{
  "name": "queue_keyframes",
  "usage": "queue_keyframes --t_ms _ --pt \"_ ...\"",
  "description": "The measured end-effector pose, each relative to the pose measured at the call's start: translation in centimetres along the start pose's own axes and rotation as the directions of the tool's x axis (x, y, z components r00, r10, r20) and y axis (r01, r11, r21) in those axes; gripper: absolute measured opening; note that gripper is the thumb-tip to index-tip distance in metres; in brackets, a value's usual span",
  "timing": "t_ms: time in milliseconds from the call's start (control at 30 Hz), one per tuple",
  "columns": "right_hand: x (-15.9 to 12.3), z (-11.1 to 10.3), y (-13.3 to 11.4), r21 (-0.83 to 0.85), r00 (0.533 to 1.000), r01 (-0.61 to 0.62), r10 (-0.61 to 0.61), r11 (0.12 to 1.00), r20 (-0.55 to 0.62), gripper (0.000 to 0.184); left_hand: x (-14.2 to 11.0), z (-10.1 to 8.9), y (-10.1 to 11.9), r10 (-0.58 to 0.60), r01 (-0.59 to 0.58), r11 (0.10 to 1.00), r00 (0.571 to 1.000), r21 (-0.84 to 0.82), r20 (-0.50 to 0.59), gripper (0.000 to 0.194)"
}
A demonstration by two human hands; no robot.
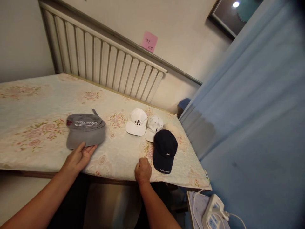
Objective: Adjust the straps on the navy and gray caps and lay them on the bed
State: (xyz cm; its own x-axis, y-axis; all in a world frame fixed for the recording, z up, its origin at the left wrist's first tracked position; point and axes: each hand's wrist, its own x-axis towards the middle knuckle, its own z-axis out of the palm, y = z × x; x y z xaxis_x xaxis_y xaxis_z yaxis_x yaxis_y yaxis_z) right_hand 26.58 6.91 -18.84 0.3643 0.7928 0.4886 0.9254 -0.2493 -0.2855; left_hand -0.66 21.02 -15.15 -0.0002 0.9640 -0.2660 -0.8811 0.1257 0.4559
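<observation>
A grey baseball cap (87,129) with white script lettering is at the left, its brim toward me. My left hand (79,156) grips the front of that brim, thumb on top and fingers underneath. Curled into a loose fist, my right hand (143,170) rests at the bed's near edge, just left of a dark navy cap (165,148); whether anything is inside it is hidden. Behind the navy cap are a white cap with black CK letters (137,122), a white cap with a small dark logo (154,125) and a partly covered beige cap (172,129).
The caps are on a bed with a flowered cover (54,160). A white radiator (102,57) runs along the wall behind, below a pink note (149,41). A blue curtain (250,105) hangs at the right. Below it, a white power strip (214,211) with cables sits on a small stand.
</observation>
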Motion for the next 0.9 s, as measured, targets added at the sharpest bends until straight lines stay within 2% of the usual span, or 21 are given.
queue_keyframes --t_ms 67,200,300,400,500,567,667,733,833,867,900 --pt "0.0 0.0 0.0 0.03 1.0 -0.003 0.003 1.0 0.003 0.018 -2.1 0.1 -0.6 -0.038 0.038 0.999 0.999 -0.005 -0.01 0.035" --pt "-0.2 0.1 0.2 0.123 1.0 -0.027 0.026 0.992 0.014 0.019 -6.3 0.0 -2.1 -0.103 0.089 0.99 0.986 0.107 0.129 0.037" --pt "-0.4 0.0 0.3 0.227 0.998 -0.064 0.06 0.972 0.025 0.02 -8.7 -0.1 -2.8 -0.189 0.164 0.974 0.969 0.155 0.159 0.035" --pt "-0.4 -0.4 0.4 0.36 0.993 -0.122 0.113 0.925 0.044 0.021 -10.2 -0.3 -3.2 -0.268 0.24 0.955 0.949 0.172 0.164 0.034" --pt "-0.1 -0.8 0.5 0.506 0.975 -0.218 0.203 0.834 0.087 0.019 -11.3 -0.7 -3.6 -0.326 0.297 0.937 0.933 0.181 0.155 0.03" --pt "0.2 -1.0 0.4 0.602 0.952 -0.301 0.264 0.74 0.152 0.017 -12.0 -0.9 -4.0 -0.373 0.344 0.921 0.914 0.182 0.159 0.025" --pt "0.2 -1.4 -0.4 0.724 0.903 -0.428 0.292 0.54 0.315 0.025 -13.3 -0.9 -4.5 -0.427 0.391 0.899 0.883 0.2 0.196 0.028" --pt "-0.3 -1.7 -1.5 0.773 0.867 -0.497 0.256 0.394 0.427 0.035 -14.0 -0.9 -4.8 -0.451 0.407 0.887 0.865 0.22 0.221 0.038" --pt "-1.5 -2.4 -3.5 0.803 0.829 -0.559 0.173 0.206 0.532 0.045 -15.1 -1.1 -5.0 -0.502 0.451 0.861 0.828 0.233 0.252 0.048" --pt "-1.9 -2.8 -4.1 0.813 0.818 -0.573 0.137 0.106 0.559 0.044 -15.4 -1.3 -5.1 -0.52 0.468 0.851 0.814 0.236 0.26 0.049" --pt "-2.2 -3.2 -4.6 0.811 0.806 -0.581 0.094 -0.069 0.585 0.041 -15.7 -1.6 -5.2 -0.534 0.481 0.843 0.802 0.241 0.266 0.049"
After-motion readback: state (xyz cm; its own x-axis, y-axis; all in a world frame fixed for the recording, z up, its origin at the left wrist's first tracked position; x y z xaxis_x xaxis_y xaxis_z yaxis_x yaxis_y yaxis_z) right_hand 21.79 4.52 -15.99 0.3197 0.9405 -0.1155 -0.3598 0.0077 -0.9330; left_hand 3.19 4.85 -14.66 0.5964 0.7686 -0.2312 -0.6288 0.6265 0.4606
